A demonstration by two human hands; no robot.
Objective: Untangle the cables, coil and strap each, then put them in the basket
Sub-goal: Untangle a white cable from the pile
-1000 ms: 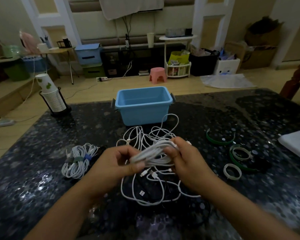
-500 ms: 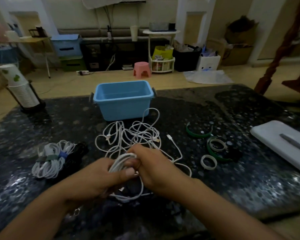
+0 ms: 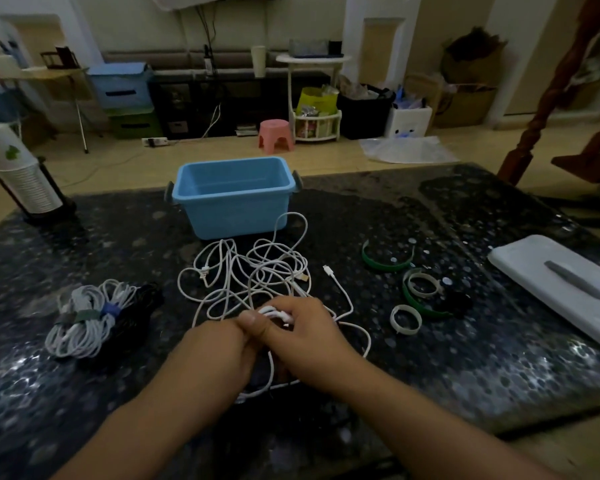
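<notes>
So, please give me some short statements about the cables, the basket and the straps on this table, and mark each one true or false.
1. The blue basket already holds a coiled cable. False: its inside shows no cable.
2. Both the left hand and the right hand grip a bunch of white cable. True.
3. The strapped cable bundles lie to the person's left of the hands. True.
4. The loose straps lie inside the basket. False: they lie on the table, to the right of the hands.
5. The tangled white cables lie between the hands and the basket. True.
</notes>
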